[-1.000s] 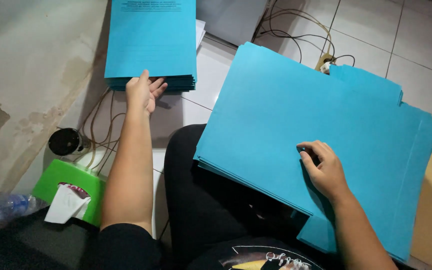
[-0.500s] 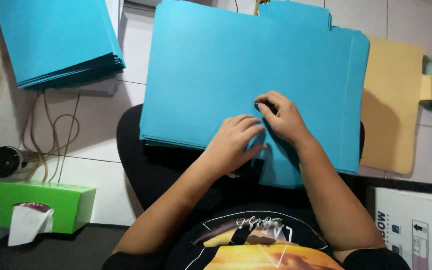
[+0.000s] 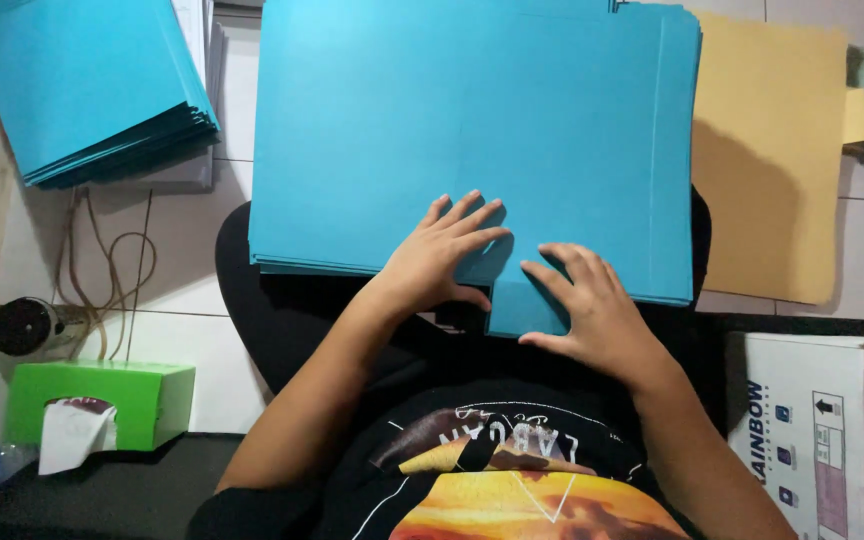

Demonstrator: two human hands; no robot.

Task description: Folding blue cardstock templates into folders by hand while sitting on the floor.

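A person seated on a tiled floor point(image 3: 182, 240) presses both hands flat on a stack of blue folders point(image 3: 472, 140) lying across the lap. The left hand point(image 3: 442, 255) rests palm down with fingers spread on the top folder's near edge; the right hand point(image 3: 597, 310) lies just beside it, fingers splayed over a small blue tab point(image 3: 517, 305) that juts from the stack's near edge toward the body. Neither hand grips anything; both are open and flat against the card.

The top folder is plain matt blue, unmarked, with a faint vertical fold line near its right side. The stack's long axis runs left to right across the view, its far edge reaching out of frame at the top, its sheets fanned slightly at the lower left edge. How many folders it holds cannot be judged from above.

A tan folder point(image 3: 772, 160) lies on the floor, touching the stack's right side and partly under it. A second pile of blue folders point(image 3: 82, 85) sits well apart at the upper left. A green tissue box point(image 3: 102, 400) stands at the lower left, a white cardboard box point(image 3: 822, 430) at the lower right.
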